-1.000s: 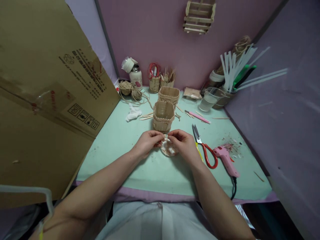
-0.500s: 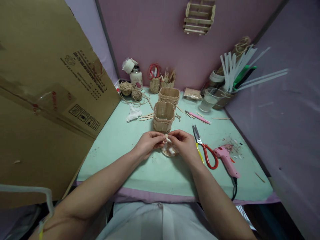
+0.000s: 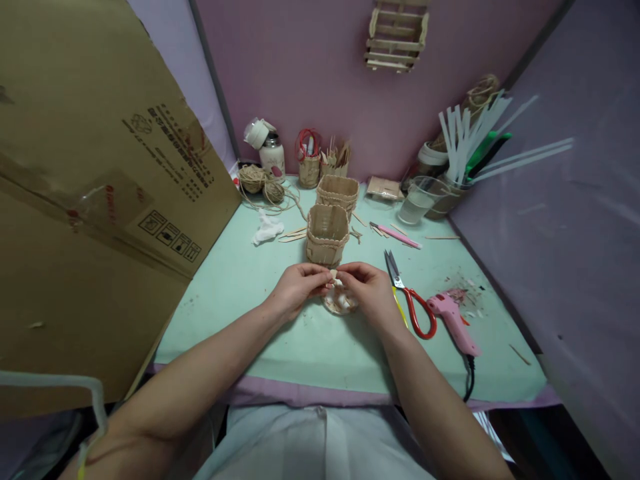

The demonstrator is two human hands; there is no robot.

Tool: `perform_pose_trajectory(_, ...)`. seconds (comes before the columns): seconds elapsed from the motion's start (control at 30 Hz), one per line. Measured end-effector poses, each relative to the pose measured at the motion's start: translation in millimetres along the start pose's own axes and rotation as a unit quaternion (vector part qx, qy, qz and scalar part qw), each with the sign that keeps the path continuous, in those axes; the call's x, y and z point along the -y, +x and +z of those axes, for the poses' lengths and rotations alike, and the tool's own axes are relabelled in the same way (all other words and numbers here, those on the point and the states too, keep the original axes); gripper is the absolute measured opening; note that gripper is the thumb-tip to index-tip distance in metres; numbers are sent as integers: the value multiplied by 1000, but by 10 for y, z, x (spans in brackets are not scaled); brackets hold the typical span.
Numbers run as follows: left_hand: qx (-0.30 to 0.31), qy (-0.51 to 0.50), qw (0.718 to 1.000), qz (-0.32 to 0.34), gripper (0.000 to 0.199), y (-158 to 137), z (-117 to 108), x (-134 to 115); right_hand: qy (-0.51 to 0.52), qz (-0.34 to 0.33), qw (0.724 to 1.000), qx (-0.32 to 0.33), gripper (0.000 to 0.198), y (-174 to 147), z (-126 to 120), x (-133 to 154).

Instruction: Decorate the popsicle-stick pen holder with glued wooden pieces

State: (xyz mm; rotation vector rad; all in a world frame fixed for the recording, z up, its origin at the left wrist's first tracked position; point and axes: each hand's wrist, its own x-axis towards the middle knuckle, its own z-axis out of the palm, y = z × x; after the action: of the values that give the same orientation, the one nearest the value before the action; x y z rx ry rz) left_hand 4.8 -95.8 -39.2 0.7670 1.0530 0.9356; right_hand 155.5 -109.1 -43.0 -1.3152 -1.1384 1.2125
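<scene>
a small round piece (image 3: 341, 304), white and brownish inside a pale rim, was just on the near side of the front basket (image 3: 326, 248); there too, the left hand (image 3: 296, 288) and right hand (image 3: 369, 291) pinched a pale bit (image 3: 334, 274) at the round piece's far edge, the piece showing between them

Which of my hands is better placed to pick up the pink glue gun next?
Your right hand, most likely: it is nearer the glue gun, with the scissors lying between. Your left hand is farther away. Both hands pinch a small pale piece, so the right would first need to let go.
</scene>
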Motion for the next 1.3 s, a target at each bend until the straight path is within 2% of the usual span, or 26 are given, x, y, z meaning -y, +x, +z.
perform_pose_trajectory(0.6, -1, 14, 999, 36, 27, -2, 21, 42, -38, -62, 997, -37, 15, -3, 39, -139)
perform_pose_trajectory(0.97, 1, 24, 998, 54, 25, 16, 26, 69, -3, -51, 998, -39, 20, -22, 11, -22)
perform_pose_trajectory(1.13, 13, 39, 997, 61, 24, 13, 29, 79, -28, -43, 999, -13, 19, -14, -3, -54)
perform_pose_trajectory(1.3, 16, 99, 991, 86, 18, 9, 34, 113, -63, -47, 997, 8, 13, -22, -1, -87)
